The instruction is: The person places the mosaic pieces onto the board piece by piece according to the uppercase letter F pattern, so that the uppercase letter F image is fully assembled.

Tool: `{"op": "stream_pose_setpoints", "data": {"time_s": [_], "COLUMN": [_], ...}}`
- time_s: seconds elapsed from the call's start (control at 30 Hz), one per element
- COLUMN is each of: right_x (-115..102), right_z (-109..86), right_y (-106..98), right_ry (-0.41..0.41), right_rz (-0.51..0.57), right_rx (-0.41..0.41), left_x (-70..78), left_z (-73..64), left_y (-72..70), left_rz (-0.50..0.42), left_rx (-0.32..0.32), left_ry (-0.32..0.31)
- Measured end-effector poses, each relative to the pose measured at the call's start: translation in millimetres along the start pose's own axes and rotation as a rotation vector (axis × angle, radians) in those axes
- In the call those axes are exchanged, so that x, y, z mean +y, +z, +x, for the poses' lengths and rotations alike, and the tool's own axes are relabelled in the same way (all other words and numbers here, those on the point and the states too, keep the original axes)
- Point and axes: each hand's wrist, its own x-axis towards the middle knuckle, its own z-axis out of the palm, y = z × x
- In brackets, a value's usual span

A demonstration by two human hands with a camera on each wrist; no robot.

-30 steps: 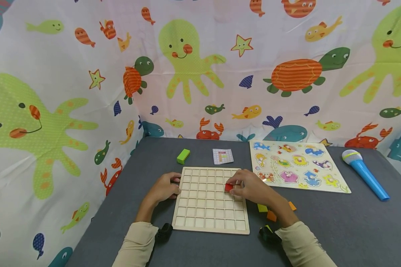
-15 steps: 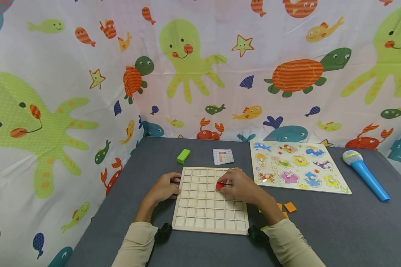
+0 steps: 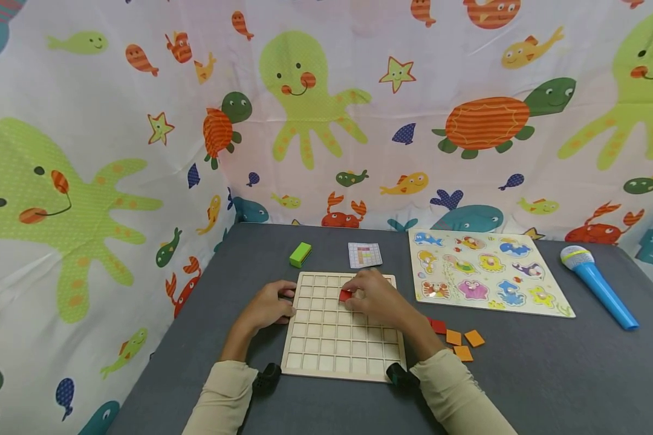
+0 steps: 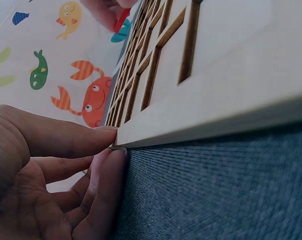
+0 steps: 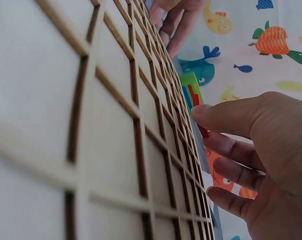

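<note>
A wooden grid board (image 3: pixel 340 347) with square cells lies on the dark table. At its left edge, my left hand (image 3: pixel 269 303) grips the side, thumb on the rim and fingers against the edge, as the left wrist view shows. My right hand (image 3: pixel 380 299) pinches a red square tile (image 3: pixel 345 295) between thumb and finger over the upper middle of the board. In the right wrist view the red tile (image 5: pixel 204 131) shows at the fingertips, close over the grid; the other fingers are spread loosely.
Orange tiles (image 3: pixel 463 353) and a red tile (image 3: pixel 438 327) lie right of the board, partly behind my right forearm. Behind the board are a green block stack (image 3: pixel 300 254) and a pattern card (image 3: pixel 365 255). A sea-animal puzzle (image 3: pixel 487 290) and blue toy microphone (image 3: pixel 604 290) lie right.
My right hand has moved left across the board with the red tile, uncovering more of the loose tiles at the right. My left hand has stayed at the board's left edge.
</note>
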Motion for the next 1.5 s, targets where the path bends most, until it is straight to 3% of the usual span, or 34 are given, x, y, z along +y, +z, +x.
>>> {"op": "stream_pose_setpoints", "data": {"time_s": [0.5, 0.73, 0.97, 1.5], "right_x": [-7.6, -6.9, -9.5, -8.3], "right_z": [22.9, 30.0, 30.7, 31.1], "right_y": [11.7, 14.5, 16.9, 14.6], "right_ry": [0.063, 0.039, 0.071, 0.05], "right_rz": [0.007, -0.022, 0.004, 0.022], "right_rx": [-0.01, 0.002, -0.01, -0.039], "left_x": [1.0, 1.1, -1.0, -0.5], "left_z": [-0.9, 1.3, 1.3, 1.2], "left_y": [1.3, 0.5, 0.3, 1.2], "left_rz": [0.003, 0.003, -0.007, -0.014], "left_rx": [0.007, 0.001, 0.001, 0.008], "left_ry": [-0.007, -0.005, -0.007, -0.009]}}
